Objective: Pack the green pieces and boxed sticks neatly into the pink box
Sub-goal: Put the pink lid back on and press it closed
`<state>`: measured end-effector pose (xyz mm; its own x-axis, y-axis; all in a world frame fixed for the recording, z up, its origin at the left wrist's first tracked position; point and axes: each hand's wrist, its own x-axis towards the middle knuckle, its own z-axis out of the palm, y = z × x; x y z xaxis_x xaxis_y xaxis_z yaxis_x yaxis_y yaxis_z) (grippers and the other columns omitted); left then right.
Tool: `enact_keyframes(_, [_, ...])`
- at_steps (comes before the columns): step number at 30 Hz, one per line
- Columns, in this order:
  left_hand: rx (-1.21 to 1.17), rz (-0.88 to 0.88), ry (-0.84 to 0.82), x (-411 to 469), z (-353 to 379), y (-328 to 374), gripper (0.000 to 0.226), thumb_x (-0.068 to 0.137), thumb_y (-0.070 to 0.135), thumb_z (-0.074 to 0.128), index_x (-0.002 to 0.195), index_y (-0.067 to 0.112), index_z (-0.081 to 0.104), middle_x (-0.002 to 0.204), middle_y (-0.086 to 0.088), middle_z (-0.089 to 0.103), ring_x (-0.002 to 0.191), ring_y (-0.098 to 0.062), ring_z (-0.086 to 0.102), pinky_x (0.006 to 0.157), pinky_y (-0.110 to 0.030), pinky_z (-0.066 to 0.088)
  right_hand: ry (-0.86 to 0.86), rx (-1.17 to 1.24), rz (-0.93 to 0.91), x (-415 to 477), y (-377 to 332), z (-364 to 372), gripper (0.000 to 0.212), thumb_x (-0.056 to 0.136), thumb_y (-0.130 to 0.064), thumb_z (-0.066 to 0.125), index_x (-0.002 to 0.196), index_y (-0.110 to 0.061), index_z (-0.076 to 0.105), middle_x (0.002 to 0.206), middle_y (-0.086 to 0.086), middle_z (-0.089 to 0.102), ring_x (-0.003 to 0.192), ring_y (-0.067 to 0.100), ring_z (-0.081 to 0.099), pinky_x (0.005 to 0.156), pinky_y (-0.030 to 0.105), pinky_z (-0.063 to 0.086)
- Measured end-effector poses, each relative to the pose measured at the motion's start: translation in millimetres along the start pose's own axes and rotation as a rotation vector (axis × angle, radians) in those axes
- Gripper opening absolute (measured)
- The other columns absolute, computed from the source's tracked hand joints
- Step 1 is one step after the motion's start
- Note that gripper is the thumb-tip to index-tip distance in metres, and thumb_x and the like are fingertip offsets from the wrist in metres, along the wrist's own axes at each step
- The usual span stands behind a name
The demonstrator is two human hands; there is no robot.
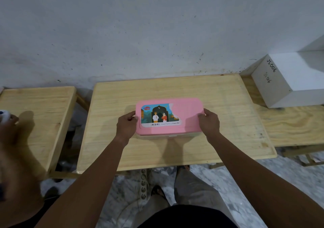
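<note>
Head view: pink box (169,118) lidded, mid table (219,105), one hand at each end.
Left hand (126,124) and right hand (209,122) each grasp a short end of the box, fingers on the lid edge. No green pieces or boxed sticks visible outside, so likely packed and task near done, or not begun; contents hidden under lid. Blurred hand (7,122) at left edge unclear. White block (287,80) far right.

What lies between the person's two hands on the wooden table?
The closed pink box, gripped at its ends by the left hand and right hand, seen in the head view.
</note>
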<state>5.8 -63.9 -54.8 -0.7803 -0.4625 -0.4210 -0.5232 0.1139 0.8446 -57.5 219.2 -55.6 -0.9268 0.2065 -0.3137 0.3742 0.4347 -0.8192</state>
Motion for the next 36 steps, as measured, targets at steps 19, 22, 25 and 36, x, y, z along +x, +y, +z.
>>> enact_keyframes(19, [-0.301, -0.112, -0.04, -5, 4, -14, 0.029, 0.098, 0.011, 0.053, 0.125, 0.011, 0.064, 0.107, -0.007, 0.069, 0.076, -0.011, 0.064, 0.058, -0.023, 0.054, 0.022, 0.228, 0.147, 3, 12, 10, 0.04, 0.086, -0.015, 0.038, 0.111, -0.021, 0.069, 0.104, 0.001, 0.067, 0.095, 0.025, 0.058, 0.08, 0.037, 0.046])
enact_keyframes(22, [-0.305, -0.113, -0.029, -6, 8, -19, 0.029, 0.099, 0.014, 0.052, 0.126, 0.013, 0.063, 0.109, -0.005, 0.069, 0.083, -0.014, 0.065, 0.07, -0.03, 0.054, 0.039, 0.155, 0.169, 6, 15, 15, 0.037, 0.09, -0.027, 0.034, 0.11, -0.019, 0.064, 0.104, 0.004, 0.06, 0.096, 0.028, 0.053, 0.084, 0.039, 0.043])
enact_keyframes(25, [-0.265, -0.069, -0.027, -6, 11, -26, 0.028, 0.1, 0.019, 0.049, 0.124, 0.018, 0.065, 0.116, -0.004, 0.071, 0.098, -0.02, 0.068, 0.087, -0.039, 0.056, 0.042, 0.109, 0.119, 4, 25, 20, 0.041, 0.098, -0.042, 0.034, 0.111, -0.015, 0.063, 0.101, 0.005, 0.06, 0.095, 0.027, 0.054, 0.085, 0.043, 0.045])
enact_keyframes(36, [0.032, 0.263, 0.089, -12, 26, -47, 0.037, 0.106, 0.031, 0.032, 0.125, 0.014, 0.059, 0.113, 0.002, 0.068, 0.1, -0.012, 0.063, 0.078, -0.018, 0.049, 0.136, -0.018, -0.079, 9, 36, 27, 0.038, 0.105, -0.036, 0.034, 0.092, -0.009, 0.056, 0.083, 0.013, 0.058, 0.075, 0.027, 0.051, 0.066, 0.038, 0.039])
